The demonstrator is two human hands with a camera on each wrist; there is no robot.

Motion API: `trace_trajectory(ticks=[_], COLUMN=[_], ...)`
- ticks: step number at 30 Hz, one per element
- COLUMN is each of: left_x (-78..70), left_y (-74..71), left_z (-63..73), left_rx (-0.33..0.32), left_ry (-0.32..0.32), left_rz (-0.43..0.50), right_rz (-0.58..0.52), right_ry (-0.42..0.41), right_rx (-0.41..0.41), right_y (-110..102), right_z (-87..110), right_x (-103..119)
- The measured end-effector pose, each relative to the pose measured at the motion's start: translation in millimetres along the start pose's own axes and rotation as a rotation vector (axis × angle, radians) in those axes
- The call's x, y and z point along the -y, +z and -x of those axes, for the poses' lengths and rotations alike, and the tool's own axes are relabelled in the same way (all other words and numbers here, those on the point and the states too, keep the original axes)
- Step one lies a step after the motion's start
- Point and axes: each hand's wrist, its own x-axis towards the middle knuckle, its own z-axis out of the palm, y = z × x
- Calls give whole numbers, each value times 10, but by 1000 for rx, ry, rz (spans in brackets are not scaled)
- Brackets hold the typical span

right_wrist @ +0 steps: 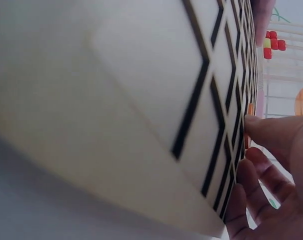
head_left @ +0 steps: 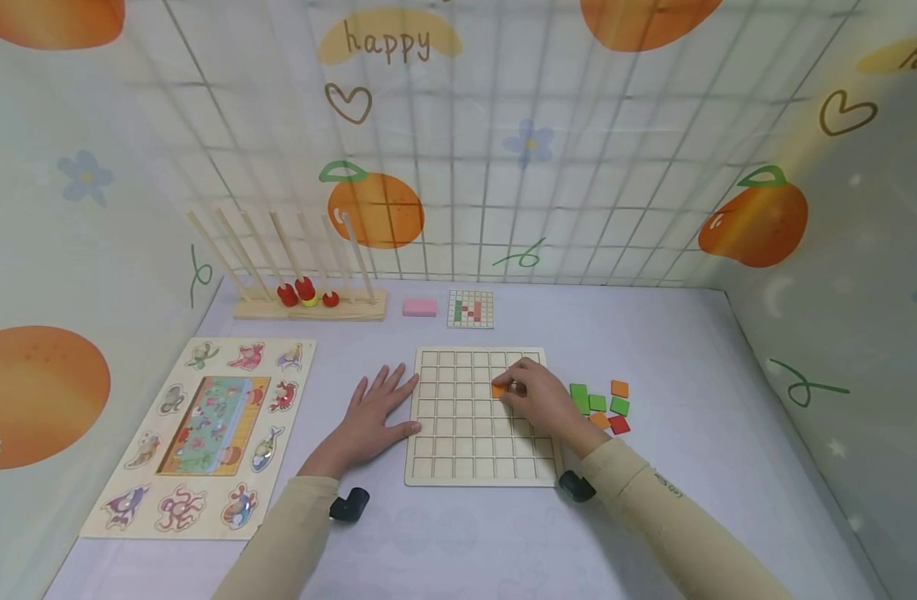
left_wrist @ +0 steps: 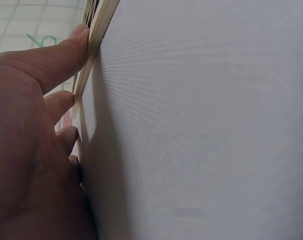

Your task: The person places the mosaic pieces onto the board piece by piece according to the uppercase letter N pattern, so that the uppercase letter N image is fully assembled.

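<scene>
A wooden grid board [head_left: 453, 429] lies flat on the table in the head view. My right hand [head_left: 541, 402] pinches an orange square tile [head_left: 498, 390] over a cell in the board's upper right part. From the right wrist, that orange tile [right_wrist: 250, 111] shows as a thin sliver at the thumb and fingertips, against the grid. Fingers spread, my left hand [head_left: 370, 423] rests by the board's left side, with thumb and index fingertip at its edge. The left wrist view shows the thumb against the board edge [left_wrist: 95, 52].
Several loose green, orange and red tiles [head_left: 597, 403] lie right of the board. Behind it are a small pattern card [head_left: 471, 309] and a pink block [head_left: 419, 308]. A wooden peg rack [head_left: 346, 310] with beads stands back left; a sea-animal puzzle board [head_left: 147, 492] lies at left.
</scene>
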Motion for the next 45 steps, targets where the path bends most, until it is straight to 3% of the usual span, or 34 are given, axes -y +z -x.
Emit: trace_trajectory(ticks=[13, 27, 34, 45], left_x=[0, 30, 28, 31], left_y=[2, 26, 19, 26], left_z=[3, -7, -9, -8], left_rx=[0, 1, 10, 4], left_ry=[0, 3, -8, -3], left_rz=[13, 11, 5, 6], right_rz=[22, -44, -99, -82], right_ry=[-4, 5, 53, 50], right_rx=[21, 10, 9, 15], right_y=[-25, -91, -180, -402], right_z=[26, 120, 191, 350], right_x=[-13, -17, -62, -171])
